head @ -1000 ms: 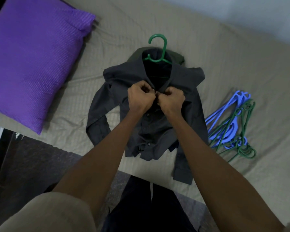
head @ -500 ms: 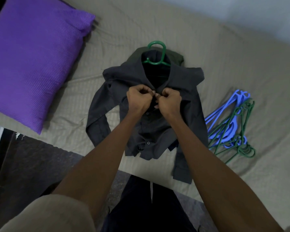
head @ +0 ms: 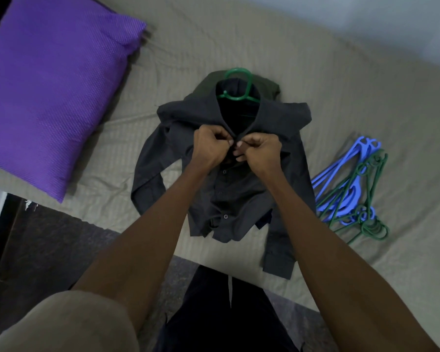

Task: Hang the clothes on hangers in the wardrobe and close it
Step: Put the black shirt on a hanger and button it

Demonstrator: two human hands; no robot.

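A dark grey button shirt (head: 241, 199) lies spread on the bed, front up, sleeves folded down at both sides. A green hanger (head: 239, 83) sits inside its collar, with only the hook and neck showing. My left hand (head: 208, 148) pinches the left edge of the shirt front just below the collar. My right hand (head: 261, 151) pinches the right edge beside it, and the two hands nearly touch at the top button. An olive garment (head: 269, 86) peeks out from under the collar.
A purple pillow (head: 51, 82) lies at the left on the beige bed sheet (head: 366, 102). A heap of blue and green hangers (head: 353, 191) rests right of the shirt. The bed's near edge meets a dark floor (head: 48, 240). A wall runs along the far side.
Both hands stay at the top button, with small finger movements. The shirt and hanger appear slightly lower in the view.
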